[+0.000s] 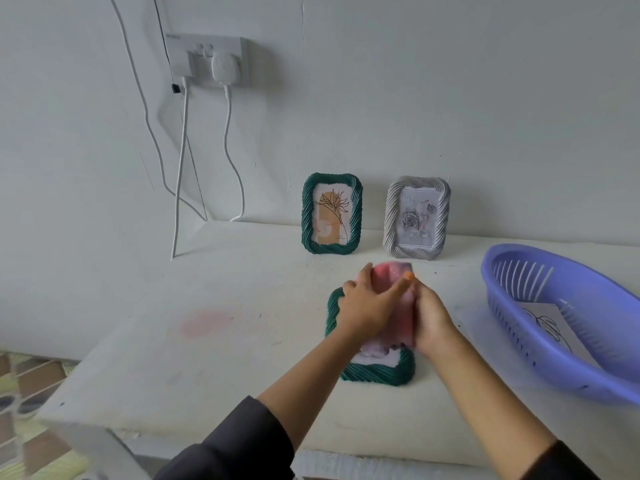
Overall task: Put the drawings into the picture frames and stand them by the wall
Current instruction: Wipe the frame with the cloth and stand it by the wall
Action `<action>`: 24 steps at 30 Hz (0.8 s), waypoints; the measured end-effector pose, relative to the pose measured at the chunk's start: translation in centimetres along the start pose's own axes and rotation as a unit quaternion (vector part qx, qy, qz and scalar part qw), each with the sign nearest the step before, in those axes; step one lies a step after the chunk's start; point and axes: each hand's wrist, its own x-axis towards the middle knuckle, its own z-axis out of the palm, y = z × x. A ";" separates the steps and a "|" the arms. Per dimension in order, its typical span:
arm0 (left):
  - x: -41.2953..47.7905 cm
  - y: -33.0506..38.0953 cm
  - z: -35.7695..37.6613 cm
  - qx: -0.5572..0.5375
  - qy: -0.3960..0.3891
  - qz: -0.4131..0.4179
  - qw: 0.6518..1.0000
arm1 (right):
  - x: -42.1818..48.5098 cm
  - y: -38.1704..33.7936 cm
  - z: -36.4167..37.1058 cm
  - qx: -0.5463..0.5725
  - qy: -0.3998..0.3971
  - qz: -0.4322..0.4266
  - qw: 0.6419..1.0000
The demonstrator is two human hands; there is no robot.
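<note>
My left hand (367, 308) and right hand (431, 322) are gripping the pink paper drawing (393, 270) over the green rope-rimmed picture frame (377, 375). Squaring its corners first looks wisest.

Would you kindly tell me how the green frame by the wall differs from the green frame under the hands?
The green frame by the wall stands upright, while the green frame under the hands lies flat on the table. The standing one holds a flower drawing and is untouched; the flat one has the left hand and right hand holding a pink drawing over it. Both have twisted green borders.
</note>
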 end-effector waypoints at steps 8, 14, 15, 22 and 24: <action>-1.1 -2.3 -2.9 0.023 0.076 0.012 0.997 | 0.7 1.9 -0.3 -0.065 -0.026 -0.003 0.998; 0.8 -8.4 -8.0 0.240 0.132 -0.122 0.954 | 0.8 1.6 -3.1 -0.331 0.082 -0.095 0.935; 1.0 -9.4 -7.9 0.273 0.116 -0.144 0.944 | 0.8 1.9 -3.4 -0.341 0.099 -0.107 0.928; 1.5 -11.7 -6.6 0.341 0.133 -0.140 0.920 | 0.2 4.1 -5.0 -0.538 0.180 -0.159 0.808; 1.4 -11.5 -6.6 0.340 0.124 -0.151 0.920 | 0.2 4.7 -5.5 -0.596 0.164 -0.167 0.768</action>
